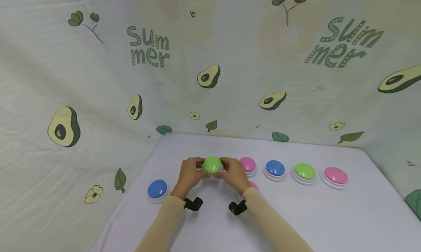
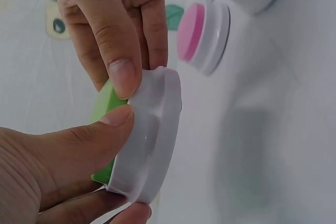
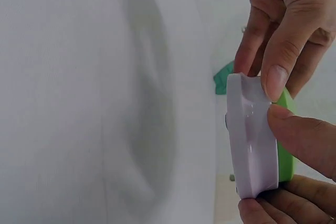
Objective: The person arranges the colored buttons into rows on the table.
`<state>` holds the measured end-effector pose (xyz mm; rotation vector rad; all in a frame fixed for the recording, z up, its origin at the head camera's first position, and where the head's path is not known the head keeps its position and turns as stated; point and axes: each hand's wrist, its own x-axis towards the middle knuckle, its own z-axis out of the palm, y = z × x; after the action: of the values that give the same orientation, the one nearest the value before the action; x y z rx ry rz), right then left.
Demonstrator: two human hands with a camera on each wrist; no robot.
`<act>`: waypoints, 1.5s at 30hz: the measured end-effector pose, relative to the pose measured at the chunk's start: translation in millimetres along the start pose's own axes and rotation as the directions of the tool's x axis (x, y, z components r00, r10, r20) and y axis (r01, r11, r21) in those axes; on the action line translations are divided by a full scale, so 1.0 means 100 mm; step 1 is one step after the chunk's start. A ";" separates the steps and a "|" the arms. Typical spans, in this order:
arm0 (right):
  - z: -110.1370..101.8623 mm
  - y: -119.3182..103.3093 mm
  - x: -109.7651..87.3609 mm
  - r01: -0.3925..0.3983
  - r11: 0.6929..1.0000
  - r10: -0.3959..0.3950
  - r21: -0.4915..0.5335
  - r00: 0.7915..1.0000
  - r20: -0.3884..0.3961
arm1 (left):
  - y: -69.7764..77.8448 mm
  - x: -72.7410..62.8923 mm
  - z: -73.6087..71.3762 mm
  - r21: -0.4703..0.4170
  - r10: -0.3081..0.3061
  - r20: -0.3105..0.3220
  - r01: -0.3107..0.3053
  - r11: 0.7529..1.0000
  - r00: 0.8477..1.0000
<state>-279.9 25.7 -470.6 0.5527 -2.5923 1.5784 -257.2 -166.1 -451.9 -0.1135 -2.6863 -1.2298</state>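
Note:
Between my two hands, a push button with a green dome (image 1: 212, 165) and a white base (image 2: 149, 129) is held up off the table. My left hand (image 1: 190, 172) grips its left side and my right hand (image 1: 234, 172) grips its right side. Both thumbs press on the white rim, their tips almost meeting, as the left wrist view shows. In the right wrist view the button stands tilted on edge, its base (image 3: 252, 140) turned toward the table. The fingers behind it are partly hidden.
To the right stand a pink button (image 1: 247, 164), a blue button (image 1: 275, 168), a green button (image 1: 304, 171) and another pink button (image 1: 335, 175) in a row. My right wrist partly covers one more pink button (image 1: 253, 185). A blue button (image 1: 157, 189) sits at the table's (image 1: 131, 226) left.

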 end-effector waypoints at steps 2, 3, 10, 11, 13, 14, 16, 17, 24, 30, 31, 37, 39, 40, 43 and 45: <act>-0.10 0.00 -0.06 -0.023 1.000 0.023 0.007 1.000 -0.012 | 0.07 0.00 0.07 -0.003 0.015 0.006 -0.015 1.000 1.000; -0.15 -0.01 -0.08 -0.040 0.999 0.041 0.013 0.999 -0.016 | 0.10 -0.01 0.10 -0.008 0.021 0.009 -0.021 1.000 1.000; -0.48 0.06 -0.28 -0.086 0.996 0.084 -0.029 0.995 -0.050 | 0.34 -0.03 0.37 -0.065 0.040 0.030 -0.038 0.997 0.999; -0.52 0.08 -0.31 -0.091 0.995 0.089 -0.042 0.994 -0.058 | 0.37 -0.04 0.42 -0.064 0.043 0.034 -0.041 0.997 0.998; -0.61 0.13 -0.39 -0.099 0.993 0.095 -0.058 0.993 -0.069 | 0.43 -0.06 0.52 -0.058 0.053 0.043 -0.050 0.997 0.998; -0.66 0.15 -0.43 -0.095 0.993 0.090 -0.067 0.993 -0.071 | 0.45 -0.08 0.57 -0.056 0.057 0.046 -0.054 0.997 0.997; -0.75 0.20 -0.51 -0.102 0.992 0.096 -0.074 0.993 -0.074 | 0.51 -0.11 0.67 -0.058 0.057 0.050 -0.055 0.997 0.997; -0.79 0.21 -0.55 -0.110 0.992 0.105 -0.069 0.992 -0.075 | 0.54 -0.13 0.72 -0.061 0.058 0.052 -0.054 0.997 0.997; -1.06 0.32 -0.81 -0.144 0.987 0.137 -0.068 0.986 -0.094 | 0.75 -0.26 1.02 -0.029 0.088 0.052 -0.087 0.996 0.995; -1.24 0.40 -1.01 -0.180 0.980 0.169 -0.087 0.978 -0.124 | 0.91 -0.35 1.24 0.044 0.142 0.048 -0.144 0.989 0.989; -1.26 0.42 -1.04 -0.187 0.978 0.175 -0.088 0.977 -0.125 | 0.93 -0.36 1.28 0.046 0.149 0.049 -0.151 0.987 0.988; -1.40 0.50 -1.21 -0.229 0.966 0.210 -0.118 0.966 -0.150 | 1.04 -0.46 1.49 0.025 0.202 0.053 -0.204 0.979 0.978; -1.44 0.54 -1.25 -0.240 0.963 0.221 -0.124 0.963 -0.155 | 1.07 -0.48 1.56 0.029 0.215 0.060 -0.217 0.976 0.975; -1.46 0.57 -1.27 -0.246 0.961 0.226 -0.127 0.961 -0.156 | 1.08 -0.50 1.59 0.035 0.217 0.067 -0.220 0.975 0.974; -1.50 0.63 -1.31 -0.256 0.957 0.235 -0.137 0.960 -0.153 | 1.11 -0.54 1.68 0.057 0.220 0.076 -0.225 0.973 0.972; -1.52 0.66 -1.34 -0.261 0.955 0.240 -0.143 0.960 -0.147 | 1.12 -0.57 1.74 0.065 0.205 0.088 -0.211 0.975 0.975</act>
<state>-197.2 221.7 -485.3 0.1081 -2.7440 1.3918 -208.2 39.4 -491.2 -0.4317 -2.7004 -1.0831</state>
